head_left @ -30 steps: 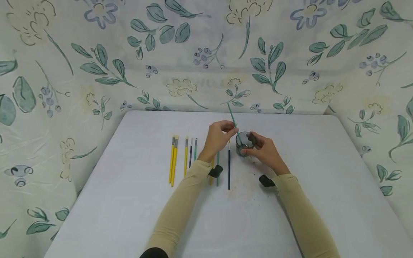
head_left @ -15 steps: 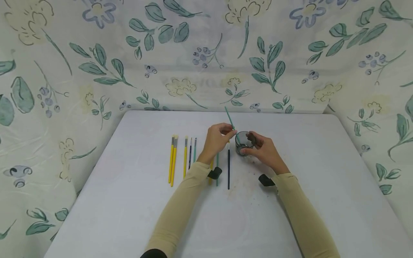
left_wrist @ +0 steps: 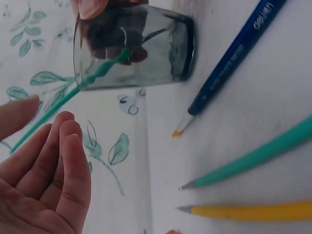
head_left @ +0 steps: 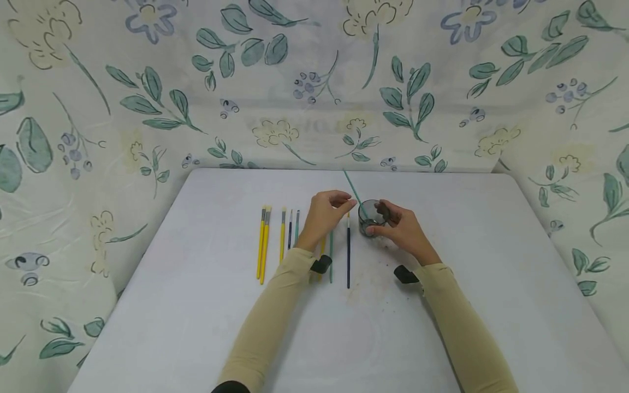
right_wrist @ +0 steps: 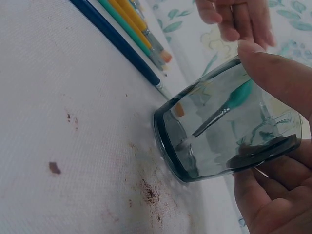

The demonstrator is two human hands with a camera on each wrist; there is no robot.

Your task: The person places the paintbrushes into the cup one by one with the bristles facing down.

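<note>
Lying side by side on the white table [head_left: 167,327], two yellow brushes [head_left: 265,245] take the leftmost position. Positioned next is the left hand [head_left: 324,214], its fingers loosely extended, just clear of the leaning green brush [head_left: 354,191]. A dark blue brush [head_left: 349,254] lies on the table between the hands. The green brush sits bristle end down inside the glass [head_left: 372,226]; the right hand [head_left: 403,226] grips the glass by its side.
</note>
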